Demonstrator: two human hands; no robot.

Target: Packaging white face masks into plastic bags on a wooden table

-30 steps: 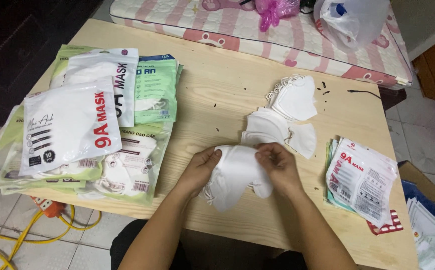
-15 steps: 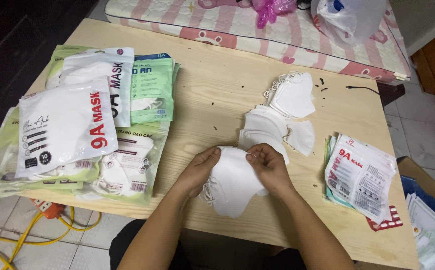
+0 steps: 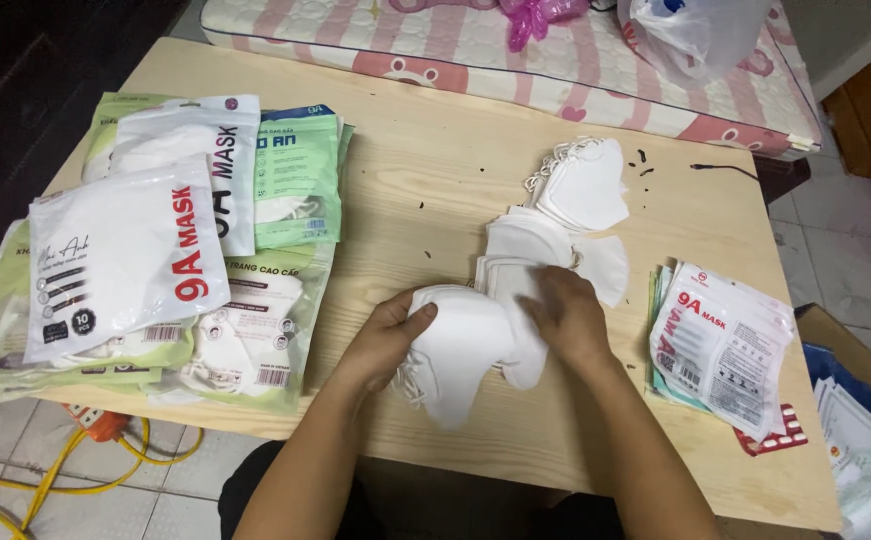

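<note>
At the near edge of the wooden worktop [image 3: 425, 130] both hands meet over a stack of white masks [image 3: 460, 345]. The left hand [image 3: 385, 340] curls round the stack's left side, thumb on top and fingers underneath, so it grips the stack. The right hand [image 3: 570, 320] lies flat, palm down, pressing on the stack's right end; whether its fingers close round anything is hard to tell from above. The stack rests on the worktop, its lower corner pointing toward the person.

Just behind the hands lie loose white masks [image 3: 530, 250], and behind those a second heap [image 3: 585, 185] with ear loops showing at its left edge. To the left is a spread of filled mask packets [image 3: 130, 255], white and green, overlapping one another. To the right, near the worktop's edge, sits a small pile of flat packets [image 3: 720, 345]. Beyond the far edge is a pink-striped mattress [image 3: 455, 45] with a plastic bag [image 3: 695, 35] on it.
</note>
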